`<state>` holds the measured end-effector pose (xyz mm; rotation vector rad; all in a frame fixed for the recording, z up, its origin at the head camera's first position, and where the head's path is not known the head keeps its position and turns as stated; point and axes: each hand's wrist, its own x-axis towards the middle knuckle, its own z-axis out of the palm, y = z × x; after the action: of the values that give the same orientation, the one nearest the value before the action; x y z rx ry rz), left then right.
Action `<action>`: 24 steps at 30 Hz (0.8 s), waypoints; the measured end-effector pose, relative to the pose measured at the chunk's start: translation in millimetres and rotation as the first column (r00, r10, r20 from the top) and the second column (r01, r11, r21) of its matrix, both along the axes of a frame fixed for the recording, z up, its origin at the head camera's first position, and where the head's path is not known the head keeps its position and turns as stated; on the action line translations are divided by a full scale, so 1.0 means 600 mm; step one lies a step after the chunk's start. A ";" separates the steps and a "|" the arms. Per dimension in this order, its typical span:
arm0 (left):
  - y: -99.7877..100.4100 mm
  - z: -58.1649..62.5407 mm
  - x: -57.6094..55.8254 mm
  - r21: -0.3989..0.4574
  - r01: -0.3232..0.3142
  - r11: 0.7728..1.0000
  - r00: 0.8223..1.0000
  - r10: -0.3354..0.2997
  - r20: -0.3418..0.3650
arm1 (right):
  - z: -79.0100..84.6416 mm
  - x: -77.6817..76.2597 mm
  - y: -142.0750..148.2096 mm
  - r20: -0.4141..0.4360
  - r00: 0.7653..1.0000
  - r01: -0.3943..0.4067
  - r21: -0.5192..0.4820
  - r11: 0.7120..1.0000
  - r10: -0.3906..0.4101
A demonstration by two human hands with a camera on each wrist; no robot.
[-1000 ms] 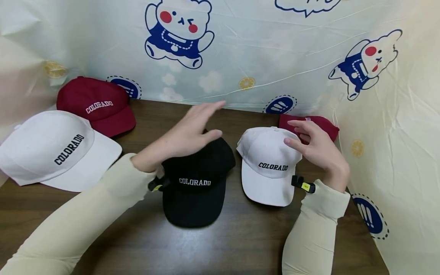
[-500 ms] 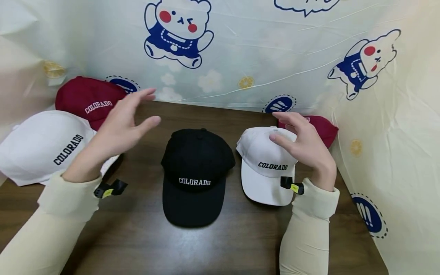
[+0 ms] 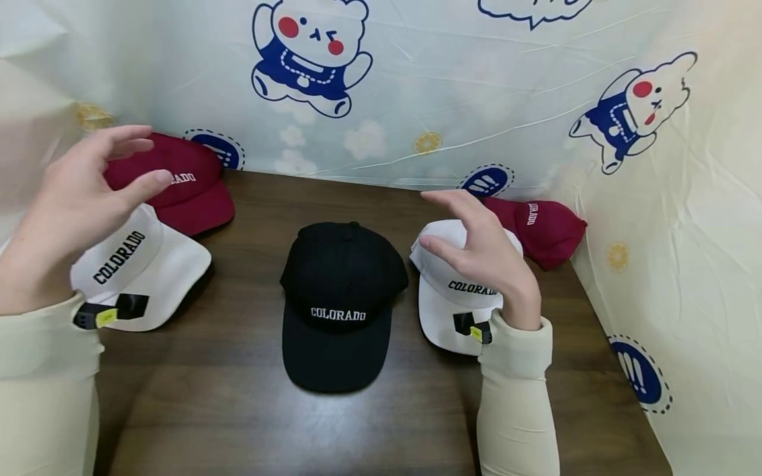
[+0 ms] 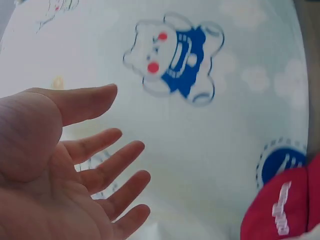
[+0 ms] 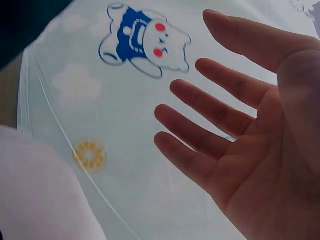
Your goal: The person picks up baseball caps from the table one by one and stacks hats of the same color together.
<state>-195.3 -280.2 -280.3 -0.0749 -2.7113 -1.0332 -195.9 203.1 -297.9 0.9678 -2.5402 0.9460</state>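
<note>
In the head view a black cap (image 3: 336, 291) with white COLORADO lettering lies mid-table, brim toward me. My left hand (image 3: 77, 205) hangs over the left white cap (image 3: 172, 271), hiding part of it and overlapping the left maroon cap (image 3: 196, 172). Its fingers are spread with nothing in them, as the left wrist view confirms for the left hand (image 4: 85, 170). At right, my right hand (image 3: 482, 244) hovers in front of the right white cap (image 3: 440, 284), covering some of its crown. The right wrist view has the right hand (image 5: 240, 130) with fingers extended and an unoccupied palm.
Behind the right white cap sits another maroon cap (image 3: 548, 231), close to the side curtain. A pale curtain (image 3: 417, 79) printed with cartoon bears walls off the back and sides of the brown wooden table (image 3: 286, 430).
My left hand has swept left from above the black cap to above the left white cap. The right hand has shifted left, uncovering more of the right maroon cap. The caps stayed put.
</note>
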 end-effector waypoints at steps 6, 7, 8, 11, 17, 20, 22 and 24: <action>-0.059 -0.020 -0.006 0.047 -0.095 0.994 0.995 0.095 0.002 | -0.002 0.005 -0.032 -0.038 0.998 -0.054 -0.008 0.999 0.054; -0.068 -0.025 -0.007 0.065 -0.106 0.992 0.994 0.106 0.005 | -0.002 0.005 -0.037 -0.046 0.997 -0.065 -0.008 0.998 0.064; -0.077 -0.030 -0.008 0.075 -0.118 0.990 0.993 0.117 0.009 | -0.002 0.007 -0.042 -0.053 0.996 -0.075 -0.007 0.997 0.075; -0.102 -0.042 -0.011 0.068 -0.136 0.988 0.990 0.134 0.039 | -0.002 0.011 -0.053 -0.063 0.993 -0.105 -0.006 0.995 0.104; -0.152 -0.063 -0.020 -0.055 -0.177 0.983 0.974 0.183 0.132 | -0.004 0.020 -0.071 -0.057 0.989 -0.135 0.007 0.991 0.135; -0.190 -0.085 -0.028 -0.072 -0.197 0.978 0.960 0.207 0.187 | -0.005 0.022 -0.079 -0.060 0.987 -0.150 0.021 0.988 0.151; -0.215 -0.104 -0.035 -0.077 -0.214 0.974 0.950 0.225 0.214 | -0.006 0.023 -0.083 -0.065 0.984 -0.162 0.027 0.987 0.163; -0.238 -0.120 -0.041 -0.076 -0.232 0.970 0.939 0.243 0.242 | -0.007 0.023 -0.086 -0.068 0.983 -0.167 0.033 0.985 0.169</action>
<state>-219.8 -423.1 -352.4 0.3925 -2.8731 -0.9637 -182.2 151.4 -301.8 1.2180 -2.4491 0.9059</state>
